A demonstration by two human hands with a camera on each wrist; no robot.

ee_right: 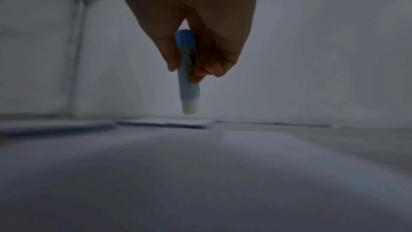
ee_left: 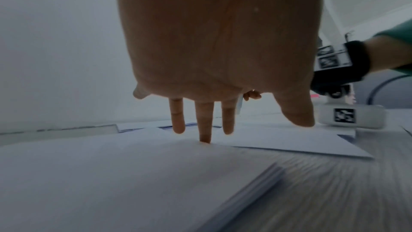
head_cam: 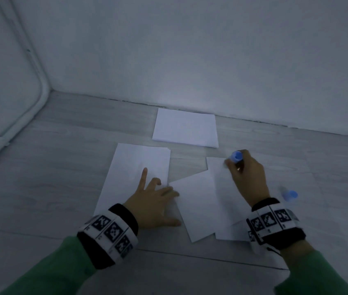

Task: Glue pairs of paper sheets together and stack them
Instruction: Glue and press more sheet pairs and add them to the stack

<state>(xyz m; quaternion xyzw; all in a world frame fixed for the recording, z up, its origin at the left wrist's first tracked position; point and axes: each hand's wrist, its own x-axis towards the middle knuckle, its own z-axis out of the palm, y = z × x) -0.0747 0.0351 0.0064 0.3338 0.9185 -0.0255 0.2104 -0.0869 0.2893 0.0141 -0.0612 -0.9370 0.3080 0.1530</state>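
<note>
Gluing is the step in hand: the right hand (head_cam: 247,177) grips the uncapped glue stick (ee_right: 188,75) tip-down over 1 loose sheet (head_cam: 222,188) on the floor, the left hand (head_cam: 154,201) rests flat with fingers spread on the overlapping sheet (head_cam: 194,207), and the next move likely calls for even strokes.

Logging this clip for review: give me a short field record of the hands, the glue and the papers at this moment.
left hand: open, fingers spread, pressing the angled sheet and the left paper stack
right hand: grips the glue stick, tip pointing down over the right sheet
glue cap: lying on the floor, right of the right wrist
far stack: near the wall, untouched
stage: glue being applied, the pair not yet joined
</note>
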